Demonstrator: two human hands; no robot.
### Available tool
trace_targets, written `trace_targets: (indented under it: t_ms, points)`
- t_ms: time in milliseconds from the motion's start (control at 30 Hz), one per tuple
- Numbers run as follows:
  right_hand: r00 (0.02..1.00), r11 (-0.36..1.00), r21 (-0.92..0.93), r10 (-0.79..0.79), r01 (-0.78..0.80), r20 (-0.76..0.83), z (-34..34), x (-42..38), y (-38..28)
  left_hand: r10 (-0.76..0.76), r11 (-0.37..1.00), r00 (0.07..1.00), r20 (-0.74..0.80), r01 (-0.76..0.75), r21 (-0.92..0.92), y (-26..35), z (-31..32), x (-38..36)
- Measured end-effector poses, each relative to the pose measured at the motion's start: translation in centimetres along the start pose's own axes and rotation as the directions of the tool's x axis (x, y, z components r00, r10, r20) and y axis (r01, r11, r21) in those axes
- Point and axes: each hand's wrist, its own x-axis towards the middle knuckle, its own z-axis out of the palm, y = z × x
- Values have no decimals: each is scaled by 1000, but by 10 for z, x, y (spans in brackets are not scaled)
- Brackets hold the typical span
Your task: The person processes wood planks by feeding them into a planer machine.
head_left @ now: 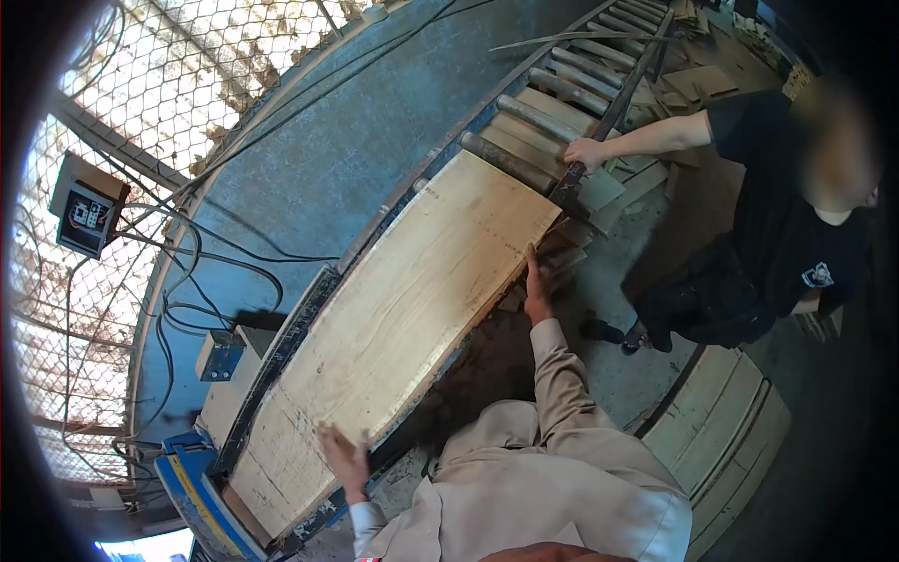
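A long, wide wooden plank [403, 328] lies lengthwise in front of me, its far end resting at a roller conveyor. My left hand [346, 459] is over the plank's near part at its right edge, fingers apart and slightly blurred by motion. Farther up, my right hand [537, 286] is stretched out along the plank's right edge, close to the far corner. Its fingers look straight and lie against that edge, and their undersides are hidden.
A person in dark clothes [749, 234] stands at right, one hand on the frame of the roller conveyor [571, 75]. Stacked boards [716, 431] lie at lower right, wood scraps [698, 84] beyond. Blue-and-yellow machine part [201, 496], electrical box [89, 206] and cables are at left.
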Motion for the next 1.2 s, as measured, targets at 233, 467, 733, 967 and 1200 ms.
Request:
trace_targets:
  t_ms: [233, 467, 733, 967, 1200]
  points:
    - [977, 978, 106, -168, 182, -132, 32, -1, -6, -14, 692, 979, 202, -136, 709, 24, 53, -27]
    - [644, 508, 457, -734, 730, -214, 48, 32, 43, 43, 656, 978, 206, -183, 732, 11, 56, -15]
    - [972, 984, -83, -170, 159, -160, 46, 24, 15, -31, 699, 981, 192, -116, 706, 21, 54, -8]
    - [731, 643, -477, -683, 599, -1, 31, 39, -65, 1, 757, 993, 119, -78, 649, 17, 38, -13]
    - [545, 491, -429, -118, 759, 830, -10, -189, 156, 182, 838, 982, 58, -185, 513, -21, 13, -38]
